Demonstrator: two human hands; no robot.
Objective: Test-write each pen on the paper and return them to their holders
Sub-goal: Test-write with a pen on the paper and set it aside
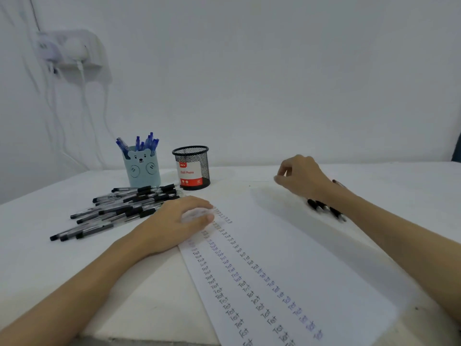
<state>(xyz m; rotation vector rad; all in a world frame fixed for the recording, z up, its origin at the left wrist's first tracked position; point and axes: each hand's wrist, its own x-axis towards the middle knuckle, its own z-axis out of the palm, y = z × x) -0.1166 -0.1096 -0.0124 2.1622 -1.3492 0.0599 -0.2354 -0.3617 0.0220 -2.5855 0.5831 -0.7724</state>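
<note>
A white sheet of paper [294,248] with columns of the handwritten word "Test" lies slanted on the table. My left hand [174,223] rests flat on its upper left corner, fingers spread. My right hand [301,176] hovers above the table past the paper's far edge, fingers curled loosely, with nothing seen in it. A few black pens [324,208] lie under my right forearm. A pile of several black pens [119,208] lies left of my left hand. A light blue bear holder [143,168] stands behind the pile and holds several blue pens [142,143]. Beside it stands a black mesh holder [192,168] with a red label.
The table [50,258] is white and meets a white wall at the back. A white power strip with plugs and cables [67,51] hangs on the wall at the upper left. A dark object [457,148] shows at the right edge.
</note>
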